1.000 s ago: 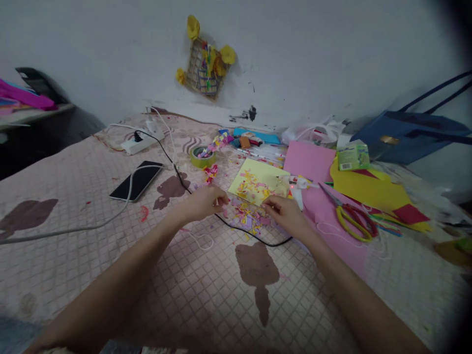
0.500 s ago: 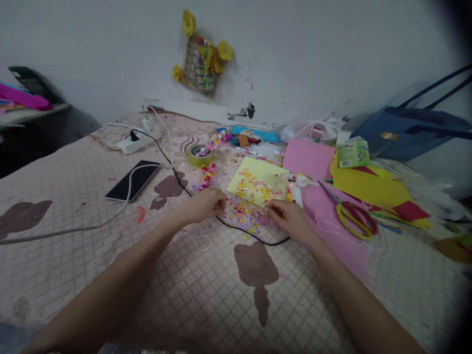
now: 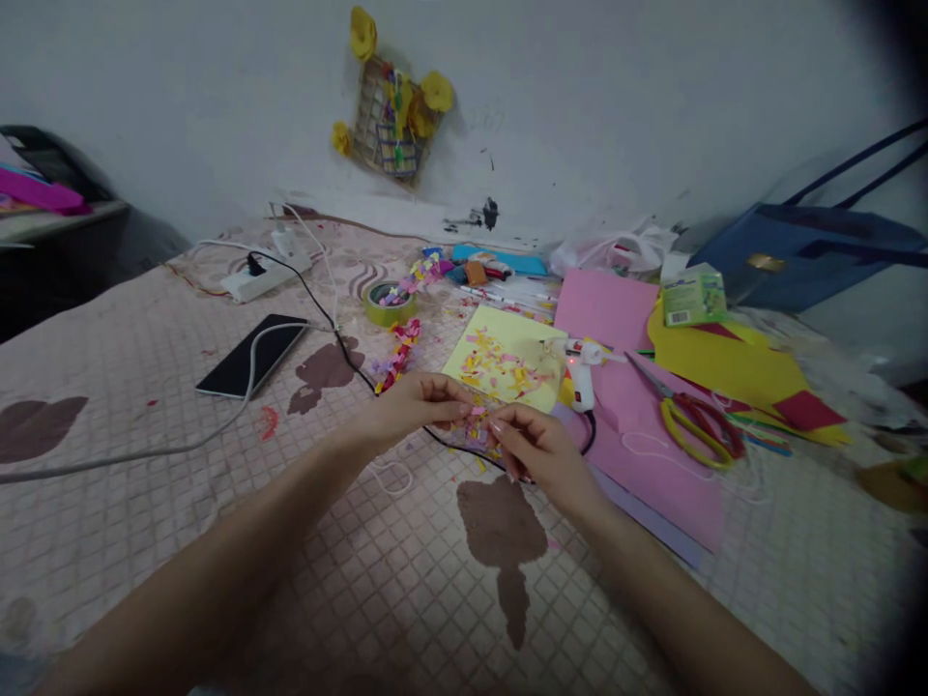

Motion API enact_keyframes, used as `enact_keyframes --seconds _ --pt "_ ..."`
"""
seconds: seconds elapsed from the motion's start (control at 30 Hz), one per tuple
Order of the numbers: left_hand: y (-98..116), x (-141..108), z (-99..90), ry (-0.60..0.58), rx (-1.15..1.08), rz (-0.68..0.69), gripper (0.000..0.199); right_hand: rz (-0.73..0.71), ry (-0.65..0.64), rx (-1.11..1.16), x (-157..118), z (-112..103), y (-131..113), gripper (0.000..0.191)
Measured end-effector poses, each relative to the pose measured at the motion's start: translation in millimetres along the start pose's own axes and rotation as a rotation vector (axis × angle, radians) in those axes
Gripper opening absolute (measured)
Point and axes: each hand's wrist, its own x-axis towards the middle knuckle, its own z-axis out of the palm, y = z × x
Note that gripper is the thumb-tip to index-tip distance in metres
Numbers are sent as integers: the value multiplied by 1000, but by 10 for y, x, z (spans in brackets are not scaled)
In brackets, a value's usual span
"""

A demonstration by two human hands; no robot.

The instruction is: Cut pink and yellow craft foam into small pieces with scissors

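My left hand (image 3: 417, 401) is closed in a pinch, with a small pink piece of paper (image 3: 478, 411) at its fingertips. Close beside it, my right hand (image 3: 540, 445) has its fingers drawn together near the same piece; what they hold is too small to make out. Under and behind both hands lie loose paper scraps. More yellow and pink scraps cover a pale yellow sheet (image 3: 526, 338) just beyond. A white glue gun (image 3: 581, 382) rests to the right of that sheet, its red light on.
Scissors (image 3: 696, 430) lie on pink paper (image 3: 656, 474) at right. A tape roll (image 3: 390, 304) and a string of paper flowers (image 3: 401, 353) sit left of the sheet. Farther left are a phone (image 3: 253, 356), a power strip (image 3: 265, 275) and cables. A blue bag (image 3: 812, 256) stands back right.
My right hand has moved left and closer to my left hand, uncovering the glue gun's handle. My left hand has shifted slightly right, and a pink paper piece now shows at its fingertips.
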Motion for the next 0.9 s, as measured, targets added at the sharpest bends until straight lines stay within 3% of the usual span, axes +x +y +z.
enact_keyframes --seconds 0.13,0.3,0.47,0.67,0.8,0.9 --pt "13 -15 44 29 -18 58 13 43 27 146 1 24 17 31" --pt "54 -58 130 -20 87 186 12 129 42 292 -6 63 -24 33" --pt "29 -73 170 7 243 230 14 150 60 304 -10 72 -39 26" --pt "20 -50 151 16 170 216 17 153 73 276 -3 58 -2 22" --pt "69 -37 74 121 253 196 17 143 86 241 6 47 12 21" --pt "88 -40 -18 291 506 228 20 129 77 203 15 38 38 21"
